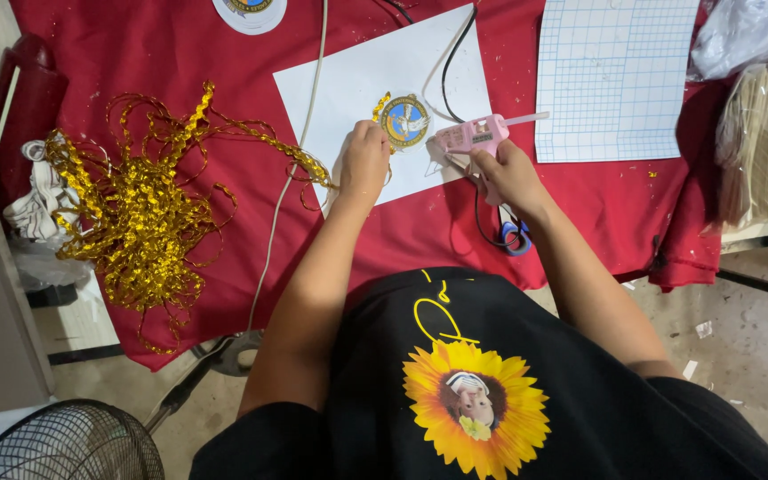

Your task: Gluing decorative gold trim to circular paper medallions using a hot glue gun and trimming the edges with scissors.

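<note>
**Gold trim going round the badge, glue gun at the ready**

I read this as the edging step. My left hand (364, 158) is curled closed, pinching the gold ribbon trim (135, 209) down against the rim of the round badge (404, 121), which lies on a white paper sheet (357, 89) in the middle of the red-covered bench (180, 53). A short bit of trim already sits at the badge's upper left edge; the rest trails off left to a loose tangle on the cloth. My right hand (510, 173) is wrapped shut around the grip of the pink glue gun (471, 135), whose nozzle points at the badge's right side, just beside it. A blue grid sheet (611, 76) lies well apart on the right.

My judgement: the next move calls for a thin bead along the bare rim, then pressing the trim on without shifting the badge.
</note>
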